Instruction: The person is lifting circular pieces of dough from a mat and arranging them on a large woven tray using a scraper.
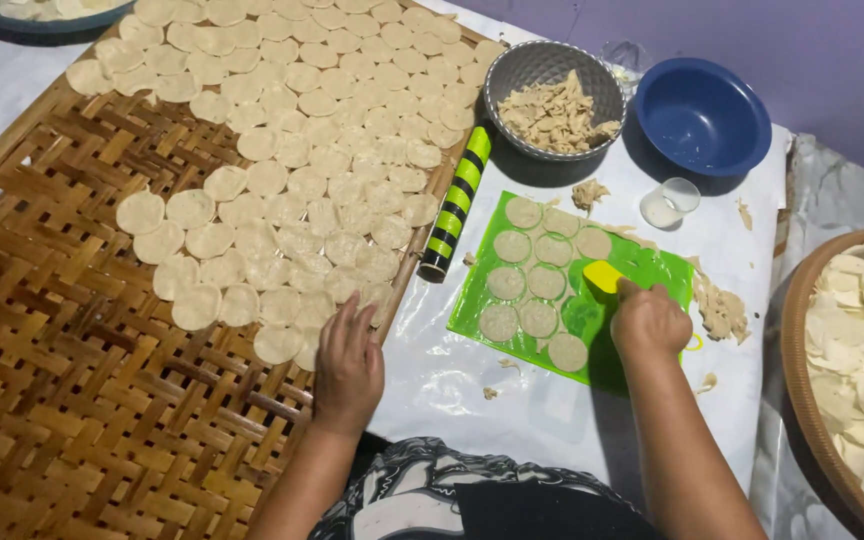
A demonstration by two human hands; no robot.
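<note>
I see the left hand (348, 368) open and flat on the woven tray (72, 400), its fingers touching the nearest dough rounds (282, 340), which lie side by side so none stick. The right hand (649, 322) is closed around a yellow scraper (603, 275), its edge on the green mat (482, 310) to lift cut rounds (537, 318). At 12 o'clock from the mat sits a grey bowl (512, 75) of scraps.

Woven brown bamboo tray (72, 330), rough, matt. Pale round dough discs (282, 150), floury-matt. Glossy green plastic mat (652, 265) at 3 o'clock of tray; grey perforated metal bowl (512, 75); smooth blue plastic bowl (702, 115).
</note>
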